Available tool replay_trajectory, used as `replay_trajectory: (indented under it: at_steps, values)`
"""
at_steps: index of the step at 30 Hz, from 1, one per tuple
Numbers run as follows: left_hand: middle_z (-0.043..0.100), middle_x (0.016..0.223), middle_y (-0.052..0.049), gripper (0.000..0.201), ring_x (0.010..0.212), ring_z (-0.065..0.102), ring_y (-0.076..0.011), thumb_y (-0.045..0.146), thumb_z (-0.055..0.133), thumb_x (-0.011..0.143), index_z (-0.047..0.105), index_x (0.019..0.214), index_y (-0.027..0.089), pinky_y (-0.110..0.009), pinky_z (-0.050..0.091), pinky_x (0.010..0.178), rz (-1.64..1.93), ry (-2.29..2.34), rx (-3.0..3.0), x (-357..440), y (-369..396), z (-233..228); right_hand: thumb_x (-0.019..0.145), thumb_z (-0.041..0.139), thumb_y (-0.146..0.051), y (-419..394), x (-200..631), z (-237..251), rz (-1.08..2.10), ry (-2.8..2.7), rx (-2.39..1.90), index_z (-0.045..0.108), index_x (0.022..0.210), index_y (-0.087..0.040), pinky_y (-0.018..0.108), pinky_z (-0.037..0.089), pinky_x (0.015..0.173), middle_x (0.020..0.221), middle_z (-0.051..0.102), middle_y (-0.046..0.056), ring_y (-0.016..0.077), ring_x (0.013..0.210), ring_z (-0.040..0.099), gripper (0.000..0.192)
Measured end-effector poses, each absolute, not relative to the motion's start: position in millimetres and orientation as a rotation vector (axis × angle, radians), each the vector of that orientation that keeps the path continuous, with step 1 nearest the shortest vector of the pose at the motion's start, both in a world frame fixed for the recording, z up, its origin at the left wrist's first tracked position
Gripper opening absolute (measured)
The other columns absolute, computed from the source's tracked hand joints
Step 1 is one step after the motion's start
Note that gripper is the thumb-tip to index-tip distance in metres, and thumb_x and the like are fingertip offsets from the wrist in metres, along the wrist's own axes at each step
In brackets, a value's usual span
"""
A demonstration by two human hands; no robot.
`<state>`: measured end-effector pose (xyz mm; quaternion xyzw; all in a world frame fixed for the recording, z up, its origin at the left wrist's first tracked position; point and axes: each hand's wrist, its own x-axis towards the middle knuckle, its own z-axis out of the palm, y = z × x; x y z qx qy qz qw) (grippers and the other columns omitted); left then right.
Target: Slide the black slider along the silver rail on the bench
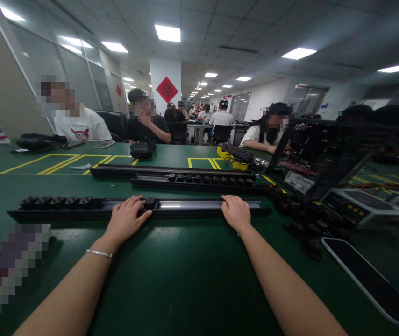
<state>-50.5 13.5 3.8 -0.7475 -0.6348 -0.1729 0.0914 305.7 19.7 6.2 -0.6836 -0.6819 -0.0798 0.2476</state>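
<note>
A long black power track lies across the table in front of me, with a shiny strip along its channel. My left hand is over its middle, thumb and fingertips closed around the near side of a small black socket module sitting in the channel. Farther right, my right hand grips the track, its fingers curled over the top; the thumb is hidden. Several similar black modules stand in a row at the track's left end.
Behind lie another track bearing several modules and a longer black rail. At right are loose black parts, an open computer case, a power supply unit and a phone. People sit across the table.
</note>
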Motion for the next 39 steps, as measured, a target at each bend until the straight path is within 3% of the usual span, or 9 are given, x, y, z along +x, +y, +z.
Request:
replay_trajectory:
  at_steps: [10,25,33,39]
  values:
    - [0.048,0.136,-0.011,0.055,0.127,0.041,-0.0248,0.052,0.033,0.085,0.051,0.124,0.017,-0.044,0.034,0.100,-0.501,-1.850,-2.290,-46.3,13.1,3.4,0.086,0.037,-0.027,18.3,304.9,7.8,-0.222,-1.870,-1.885,0.063,0.111,-0.024,0.034,0.034,0.094,0.118,0.062,0.002,0.0179,0.112,0.050,0.036]
    - [0.045,0.139,-0.006,0.049,0.129,0.036,-0.0273,0.052,0.038,0.084,0.052,0.123,0.028,-0.049,0.031,0.100,-0.453,-1.824,-2.311,-41.9,10.8,4.3,0.086,0.037,-0.027,18.5,304.9,8.4,-0.202,-1.874,-1.873,0.063,0.111,-0.024,0.035,0.034,0.093,0.118,0.062,0.003,0.0188,0.112,0.050,0.036]
    - [0.046,0.137,-0.013,0.051,0.127,0.040,-0.0258,0.049,0.041,0.083,0.050,0.121,0.016,-0.046,0.028,0.104,-0.534,-1.767,-2.307,-27.3,10.0,-0.4,0.086,0.037,-0.026,19.3,305.4,7.2,-0.213,-1.871,-1.862,0.063,0.110,-0.024,0.034,0.034,0.092,0.117,0.062,0.003,0.0185,0.112,0.050,0.036]
    - [0.048,0.135,-0.011,0.043,0.125,0.043,-0.0252,0.048,0.043,0.082,0.055,0.111,0.019,-0.045,0.028,0.104,-0.583,-1.798,-2.302,-28.5,11.7,-0.6,0.085,0.037,-0.027,19.8,305.7,6.1,-0.228,-1.864,-1.865,0.063,0.110,-0.024,0.035,0.035,0.093,0.117,0.062,0.002,0.0185,0.112,0.050,0.036]
